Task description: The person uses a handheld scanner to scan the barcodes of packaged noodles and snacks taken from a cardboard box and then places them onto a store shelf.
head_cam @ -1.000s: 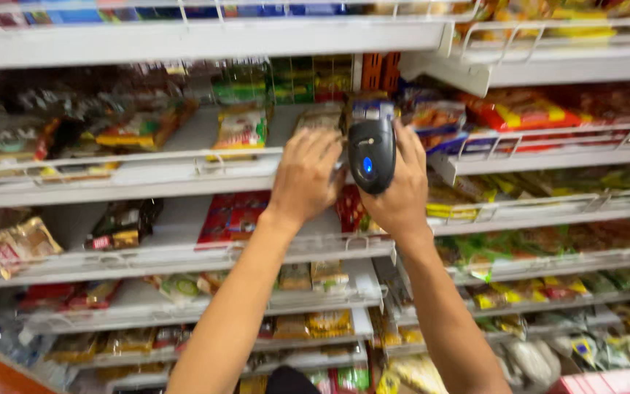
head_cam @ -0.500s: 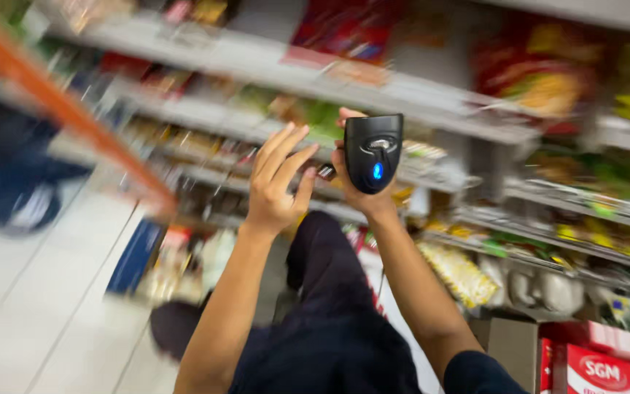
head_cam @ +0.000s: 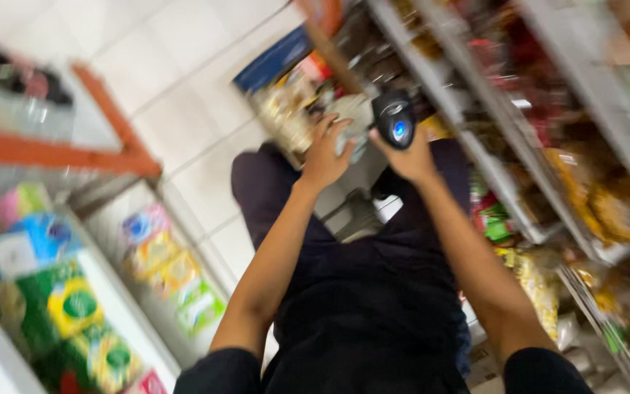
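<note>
My right hand (head_cam: pixel 411 157) grips a black handheld scanner (head_cam: pixel 394 120) with a blue light on its top, held out in front of me above my dark trousers. My left hand (head_cam: pixel 325 152) is beside it, fingers curled on a pale packet (head_cam: pixel 351 124) near the low shelves. The picture is blurred, so the packet's details cannot be made out.
White wire shelves (head_cam: pixel 490 117) packed with snack packets run along the right. On the left stands another shelf unit (head_cam: pixel 111 292) with green and yellow packets and an orange frame (head_cam: pixel 111 131). White floor tiles (head_cam: pixel 184 80) lie between them.
The view has swung down from the upper shelves to the floor and my legs. Both hands have dropped with the scanner toward the low shelves, and my left hand now rests on a pale packet.
</note>
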